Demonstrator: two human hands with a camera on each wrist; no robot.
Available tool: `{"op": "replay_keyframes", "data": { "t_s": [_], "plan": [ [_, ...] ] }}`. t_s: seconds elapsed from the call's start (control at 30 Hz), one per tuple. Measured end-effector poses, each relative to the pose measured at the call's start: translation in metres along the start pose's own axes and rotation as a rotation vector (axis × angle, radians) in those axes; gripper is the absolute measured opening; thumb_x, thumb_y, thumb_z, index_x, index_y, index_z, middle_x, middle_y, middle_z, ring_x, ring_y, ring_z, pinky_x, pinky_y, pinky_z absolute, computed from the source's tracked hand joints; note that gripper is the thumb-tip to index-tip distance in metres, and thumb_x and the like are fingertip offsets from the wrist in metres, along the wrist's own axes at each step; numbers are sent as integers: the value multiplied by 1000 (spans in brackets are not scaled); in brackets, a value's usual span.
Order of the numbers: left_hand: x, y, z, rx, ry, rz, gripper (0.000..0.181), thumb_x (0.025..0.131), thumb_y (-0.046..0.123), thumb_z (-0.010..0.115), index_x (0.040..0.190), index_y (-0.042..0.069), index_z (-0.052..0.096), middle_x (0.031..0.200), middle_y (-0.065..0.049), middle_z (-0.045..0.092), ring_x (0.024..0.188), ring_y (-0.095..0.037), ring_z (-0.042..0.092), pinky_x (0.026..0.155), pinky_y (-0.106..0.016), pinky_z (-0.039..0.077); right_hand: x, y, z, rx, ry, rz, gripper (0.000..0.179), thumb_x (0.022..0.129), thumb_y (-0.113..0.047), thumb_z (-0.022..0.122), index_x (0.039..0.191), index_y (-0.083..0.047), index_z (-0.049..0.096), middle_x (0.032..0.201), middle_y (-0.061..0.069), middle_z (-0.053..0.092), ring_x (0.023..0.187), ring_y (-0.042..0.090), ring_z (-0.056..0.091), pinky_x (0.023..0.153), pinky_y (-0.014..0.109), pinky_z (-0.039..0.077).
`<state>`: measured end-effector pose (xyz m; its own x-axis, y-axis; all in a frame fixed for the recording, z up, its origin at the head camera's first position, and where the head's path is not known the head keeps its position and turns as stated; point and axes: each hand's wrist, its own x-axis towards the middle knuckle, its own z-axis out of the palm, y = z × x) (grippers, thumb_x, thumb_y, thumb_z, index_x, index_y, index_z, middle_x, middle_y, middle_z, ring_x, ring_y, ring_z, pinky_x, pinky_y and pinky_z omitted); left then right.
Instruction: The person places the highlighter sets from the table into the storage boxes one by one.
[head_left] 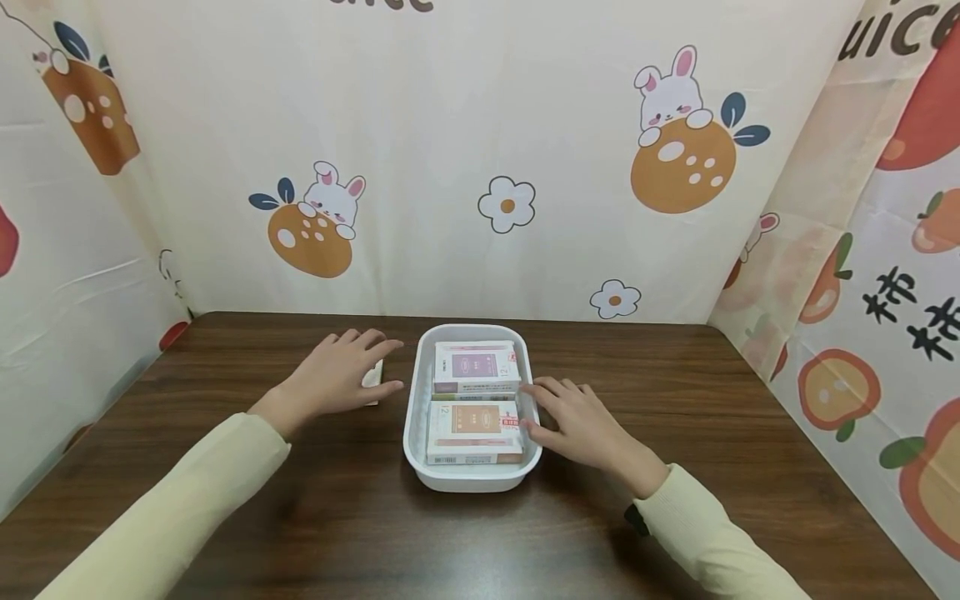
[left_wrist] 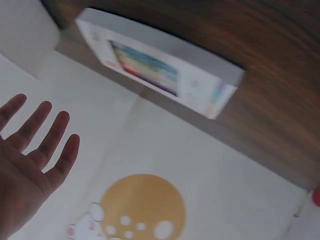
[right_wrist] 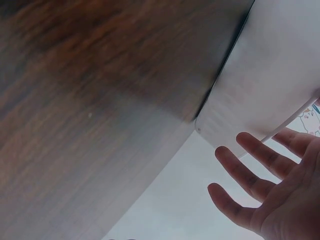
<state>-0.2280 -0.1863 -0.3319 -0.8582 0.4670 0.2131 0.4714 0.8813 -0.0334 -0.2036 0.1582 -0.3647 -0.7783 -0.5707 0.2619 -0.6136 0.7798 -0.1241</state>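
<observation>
A white plastic bin [head_left: 472, 477] stands on the table with small flat cartons in it. At the back lies a carton with a purple label [head_left: 475, 365], in front of it one with an orange label [head_left: 474, 421]. My right hand [head_left: 577, 421] is at the bin's right rim, fingers spread and fingertips right at the edge. To the left of the bin, my left hand [head_left: 333, 375] reaches with fingers apart over a white carton, mostly hidden beneath it in the head view. In the left wrist view this white carton [left_wrist: 195, 92] stands on the table, showing a rainbow-coloured picture.
The dark wood table [head_left: 337, 533] ends at a printed cloth backdrop [head_left: 442, 250] with rabbits and fruit. More printed cloth [head_left: 825, 317] hangs along the right side. A small dark object [head_left: 636, 521] shows under the right sleeve.
</observation>
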Motion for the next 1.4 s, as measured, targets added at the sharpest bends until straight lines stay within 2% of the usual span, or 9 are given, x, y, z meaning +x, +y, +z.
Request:
{"op": "replay_keyframes", "data": {
  "t_s": [0.4,0.67,0.93,1.2,1.4],
  "plan": [
    [-11,-27,24,1,-53,-37,63,80,55,58,128,15,51,121,-12,55,106,-35,53,85,-55,42,0,0,0,0,-6,0,48,87,-42,55,127,-16,52,124,6,55,109,26,52,84,48,41],
    [-15,-36,33,-19,-80,-30,64,78,56,60,127,14,53,120,-12,55,105,-35,52,84,-56,41,-1,1,0,-17,37,-23,46,86,-41,55,125,-16,54,121,5,56,107,25,53,82,46,42],
    [-16,-44,42,-60,-133,-71,71,76,63,58,130,16,49,126,-12,52,111,-36,49,89,-60,37,-1,1,1,-13,32,-18,46,86,-40,56,125,-16,55,121,6,56,107,26,53,82,47,42],
    [-18,-51,45,-70,-167,-57,75,76,59,60,133,14,44,127,-15,49,113,-37,46,89,-60,36,-1,2,1,-6,34,-20,46,86,-40,56,125,-16,55,121,6,56,107,25,53,83,46,42],
    [-19,-58,50,-109,-193,-59,77,77,62,58,137,16,40,129,-15,48,115,-37,45,91,-62,34,-1,1,1,-2,30,-17,46,86,-40,56,125,-16,55,121,5,56,107,25,53,82,46,42]
  ]
}}
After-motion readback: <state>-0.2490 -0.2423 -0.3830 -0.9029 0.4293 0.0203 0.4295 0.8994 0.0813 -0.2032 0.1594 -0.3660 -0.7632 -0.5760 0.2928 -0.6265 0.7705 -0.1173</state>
